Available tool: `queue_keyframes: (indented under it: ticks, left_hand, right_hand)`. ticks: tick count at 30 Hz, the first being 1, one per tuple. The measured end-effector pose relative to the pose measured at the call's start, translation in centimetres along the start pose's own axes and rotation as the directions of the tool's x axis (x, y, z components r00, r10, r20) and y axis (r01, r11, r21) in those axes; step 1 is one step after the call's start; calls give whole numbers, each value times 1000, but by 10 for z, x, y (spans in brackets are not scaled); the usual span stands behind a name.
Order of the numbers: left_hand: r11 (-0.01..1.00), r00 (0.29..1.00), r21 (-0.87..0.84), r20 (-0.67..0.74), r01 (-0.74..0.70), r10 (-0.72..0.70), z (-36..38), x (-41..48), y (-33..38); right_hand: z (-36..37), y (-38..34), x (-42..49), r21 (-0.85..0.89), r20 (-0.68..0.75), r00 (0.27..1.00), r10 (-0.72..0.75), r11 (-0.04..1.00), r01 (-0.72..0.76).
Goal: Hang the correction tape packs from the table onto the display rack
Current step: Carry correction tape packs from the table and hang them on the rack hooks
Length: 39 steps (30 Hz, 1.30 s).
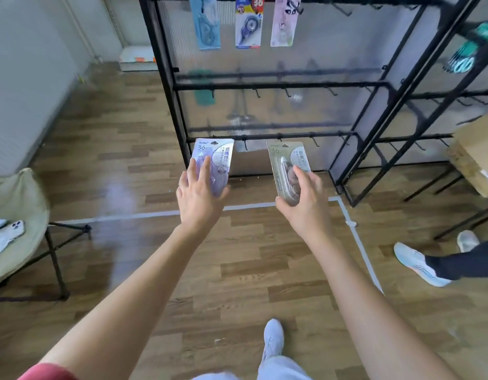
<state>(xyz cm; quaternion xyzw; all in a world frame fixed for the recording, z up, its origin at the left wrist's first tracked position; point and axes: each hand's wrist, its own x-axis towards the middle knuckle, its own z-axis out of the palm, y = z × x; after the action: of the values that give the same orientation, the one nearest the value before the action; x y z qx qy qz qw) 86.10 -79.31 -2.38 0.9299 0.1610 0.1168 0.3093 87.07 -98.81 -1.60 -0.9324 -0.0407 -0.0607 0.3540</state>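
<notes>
My left hand (196,197) holds a purple correction tape pack (216,157) upright by its lower part, thumb on the right edge and fingers laid over the front. My right hand (303,198) grips a beige correction tape pack (288,157) by its lower half. Both packs are raised in front of the black display rack (264,85), level with its lowest hook bar (294,136). Three packs hang from the top bar: a light blue pack (205,23), a pack with a red top (248,21) and a pink pack (284,20).
Bare hooks line the middle and lower bars. A second black rack (418,111) stands to the right, with a cardboard box (475,154) beside it. Another person's shoes (418,263) are at the right. A folding chair (18,215) stands at the left. White tape marks the wood floor.
</notes>
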Motion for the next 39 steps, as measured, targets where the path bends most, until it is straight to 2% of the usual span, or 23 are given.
queue_keyframes:
  ticks: [7, 21, 32, 39]
  left_hand:
    - [1000, 991, -16, -129, 26, -27, 27, 85, 72]
    - [989, 942, -20, -309, -146, 133, 30, 281, 152]
    - [956, 875, -32, -412, -293, 254, 13, 375, 200]
    - [954, 842, -24, -477, -297, 250, 14, 396, 214]
  right_hand:
    - [-34, 15, 126, -31, -105, 986, -130, 991, 128]
    - [-63, -11, 332, -12, -284, 923, -259, 964, 267]
    - [-79, -35, 426, 2, -381, 865, -327, 935, 355]
    - [-86, -35, 463, 18, -398, 844, -359, 917, 398]
